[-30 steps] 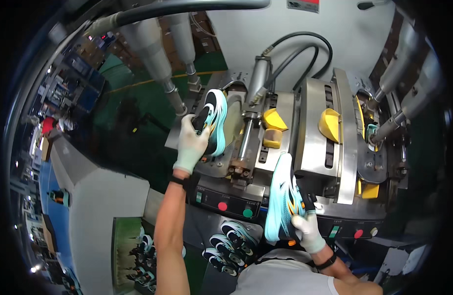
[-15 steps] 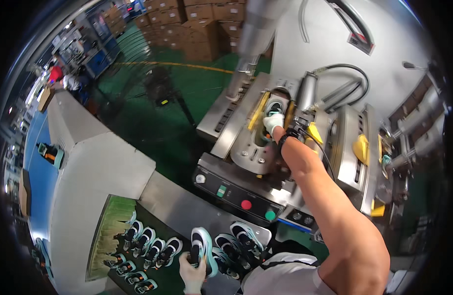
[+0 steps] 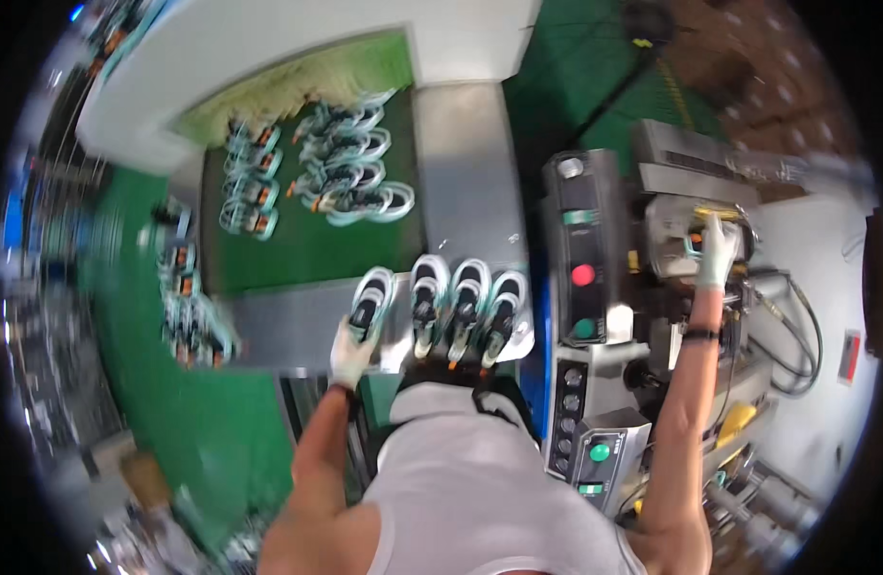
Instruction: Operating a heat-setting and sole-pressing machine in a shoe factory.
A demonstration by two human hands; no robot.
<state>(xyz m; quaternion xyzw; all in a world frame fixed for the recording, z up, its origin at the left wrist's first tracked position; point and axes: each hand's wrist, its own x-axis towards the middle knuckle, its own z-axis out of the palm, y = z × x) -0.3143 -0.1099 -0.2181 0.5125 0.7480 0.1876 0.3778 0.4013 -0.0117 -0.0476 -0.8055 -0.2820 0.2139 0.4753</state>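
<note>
We have a white housing [image 3: 461, 43] across the top, its opening lined by a streaked, pale green curtain [image 3: 370, 72] beside a dark green belt [image 3: 307, 254]. Left of us, blurred grey equipment [image 3: 53, 355] borders the green floor [image 3: 216, 431], near a brown box [image 3: 146, 479]. At upper right we make out a dark stand [image 3: 611, 96], blurred brown cartons [image 3: 777, 57] and, lower down, a red-and-white label [image 3: 849, 357] on a pale panel [image 3: 813, 417]

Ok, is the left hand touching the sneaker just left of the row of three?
Touching: the head view shows the gloved left hand gripping the near end of that sneaker, no gap between them.
</note>
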